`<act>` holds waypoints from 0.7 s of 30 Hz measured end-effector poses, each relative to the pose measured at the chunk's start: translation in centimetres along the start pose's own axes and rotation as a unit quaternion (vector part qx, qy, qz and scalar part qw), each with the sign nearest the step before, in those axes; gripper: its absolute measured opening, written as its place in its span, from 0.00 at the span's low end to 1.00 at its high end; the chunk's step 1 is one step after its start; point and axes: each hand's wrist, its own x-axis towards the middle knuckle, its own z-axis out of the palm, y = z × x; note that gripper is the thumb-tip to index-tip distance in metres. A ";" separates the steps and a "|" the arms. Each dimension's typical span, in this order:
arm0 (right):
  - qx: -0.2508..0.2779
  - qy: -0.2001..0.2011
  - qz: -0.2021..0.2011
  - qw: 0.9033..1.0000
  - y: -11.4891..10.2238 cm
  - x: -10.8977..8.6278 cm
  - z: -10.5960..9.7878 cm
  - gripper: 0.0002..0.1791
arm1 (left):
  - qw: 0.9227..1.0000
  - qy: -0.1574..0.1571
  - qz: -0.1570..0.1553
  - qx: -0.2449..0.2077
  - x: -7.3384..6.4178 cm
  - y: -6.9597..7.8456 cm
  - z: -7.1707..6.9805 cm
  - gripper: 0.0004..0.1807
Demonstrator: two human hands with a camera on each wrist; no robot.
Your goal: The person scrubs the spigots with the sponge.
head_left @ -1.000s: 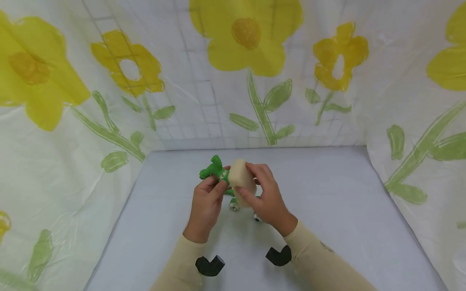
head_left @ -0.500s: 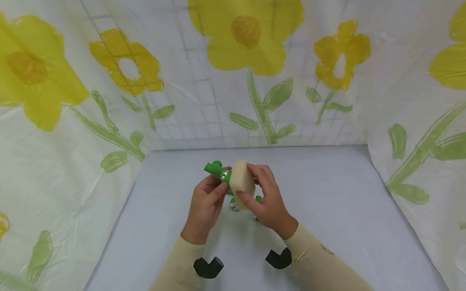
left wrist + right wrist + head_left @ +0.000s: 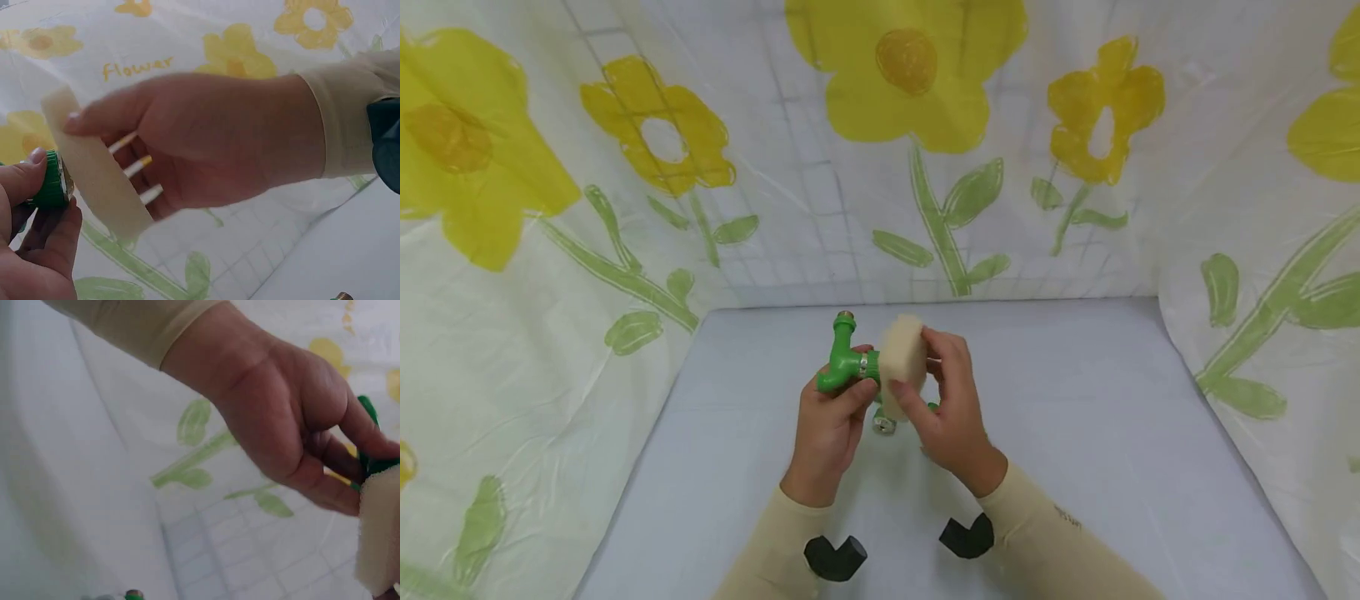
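A green plastic tap with a silvery band is gripped between thumb and fingers of my left hand. Its threaded inlet points away from me and its curved spout lies to the left. My right hand pinches a beige sponge at the tap's right end. In the left wrist view, the tap's ribbed green part faces the sponge, at or very near its surface. The right wrist view shows the left hand from behind, with the sponge at the right edge.
Below the sponge, another green and silver tap end lies on the pale table, partly hidden by my hands. Green bits show beside my right fingers. A white curtain with yellow flowers encloses the back and sides.
The tap has turned in my left hand, so its threaded inlet now points away from me. The sponge has shifted slightly up and right with my right hand.
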 end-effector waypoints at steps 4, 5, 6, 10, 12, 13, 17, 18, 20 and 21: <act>0.043 -0.019 0.046 0.998 0.2 -0.3 0.2 0.33 | 1.000 -0.009 0.026 0.004 0.4 0.4 0.1 0.17; 0.050 -0.032 0.049 0.997 0.2 -0.5 0.3 0.33 | 1.000 -0.007 0.030 0.004 0.5 0.5 0.1 0.18; 0.053 -0.042 0.046 0.997 0.0 -0.7 0.4 0.33 | 1.000 -0.002 0.030 0.003 0.6 0.6 0.1 0.18; 0.055 -0.041 0.012 0.998 -0.5 -0.6 0.3 0.32 | 1.000 0.005 0.013 0.012 0.4 0.5 0.0 0.18; 0.056 -0.020 0.002 0.998 -0.5 0.0 -0.1 0.32 | 1.000 -0.005 -0.001 0.025 0.2 0.4 0.1 0.17; 0.059 -0.011 0.004 0.998 -0.5 0.3 -0.3 0.31 | 0.999 -0.014 -0.005 0.032 0.1 0.4 0.1 0.17; 0.068 -0.008 0.037 0.997 0.0 0.5 -0.5 0.30 | 0.999 -0.032 -0.002 0.030 0.3 0.4 0.4 0.18; 0.067 -0.015 0.045 0.997 0.1 0.3 -0.3 0.31 | 0.999 -0.031 0.004 0.025 0.5 0.4 0.5 0.19; 0.064 -0.028 0.052 0.996 0.0 -0.3 0.0 0.31 | 1.000 -0.022 0.015 0.015 0.9 0.5 0.6 0.20; 0.060 -0.033 0.049 0.996 -0.1 -0.4 0.1 0.31 | 1.000 -0.016 0.017 0.010 1.0 0.5 0.7 0.20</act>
